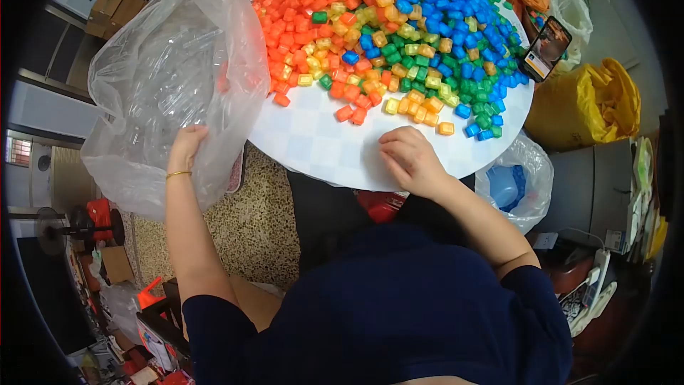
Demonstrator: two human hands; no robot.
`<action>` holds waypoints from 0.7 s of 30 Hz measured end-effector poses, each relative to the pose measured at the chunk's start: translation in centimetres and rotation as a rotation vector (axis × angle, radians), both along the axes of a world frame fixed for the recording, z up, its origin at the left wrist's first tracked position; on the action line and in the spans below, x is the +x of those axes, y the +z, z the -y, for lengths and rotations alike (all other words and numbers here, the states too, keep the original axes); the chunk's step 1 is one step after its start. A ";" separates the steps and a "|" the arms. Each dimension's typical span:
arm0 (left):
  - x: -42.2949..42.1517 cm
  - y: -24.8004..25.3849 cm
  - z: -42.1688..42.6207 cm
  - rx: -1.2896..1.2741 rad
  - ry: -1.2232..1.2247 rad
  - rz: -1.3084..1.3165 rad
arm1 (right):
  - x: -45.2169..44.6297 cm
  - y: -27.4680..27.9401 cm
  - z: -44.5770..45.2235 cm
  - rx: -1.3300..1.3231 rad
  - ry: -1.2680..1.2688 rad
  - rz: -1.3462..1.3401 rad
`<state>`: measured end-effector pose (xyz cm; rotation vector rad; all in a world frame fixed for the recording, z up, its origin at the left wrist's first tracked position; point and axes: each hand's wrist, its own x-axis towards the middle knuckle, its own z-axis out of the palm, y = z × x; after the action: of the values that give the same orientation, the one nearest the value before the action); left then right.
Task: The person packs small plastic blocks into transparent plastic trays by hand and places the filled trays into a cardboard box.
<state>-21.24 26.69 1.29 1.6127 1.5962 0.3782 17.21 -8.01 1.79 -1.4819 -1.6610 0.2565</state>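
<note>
My left hand [188,144], with a thin gold bracelet at its wrist, reaches into a large clear plastic bag [246,93]. Its fingers are bent among clear plastic pieces [178,93] that look like tubes or packs; what they pinch is hard to make out. Over the near edge of the round white table [299,135] is my right hand [413,160], fingers loosely curved, thumb apart, holding nothing. Just beyond it lie small translucent cubes in orange [420,108], red [285,43], blue [442,0], green [477,93] and yellow, heaped across the tabletop.
A phone [547,48] stands at the table's right edge. Beyond it are a yellow sack [584,107] and a white bag [570,14]. Below the right edge hangs a clear bag [531,185] with blue items. A fan [78,230] and boxes [114,7] are at left.
</note>
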 end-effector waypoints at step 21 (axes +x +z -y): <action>19.5 -1.4 26.3 0.888 -0.809 0.284 | 4.4 0.7 -1.2 -0.071 -0.361 -0.129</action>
<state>-1.78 0.35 -0.08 2.5388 0.4369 0.8809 21.62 -6.79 2.52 -1.7477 -1.2665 0.2078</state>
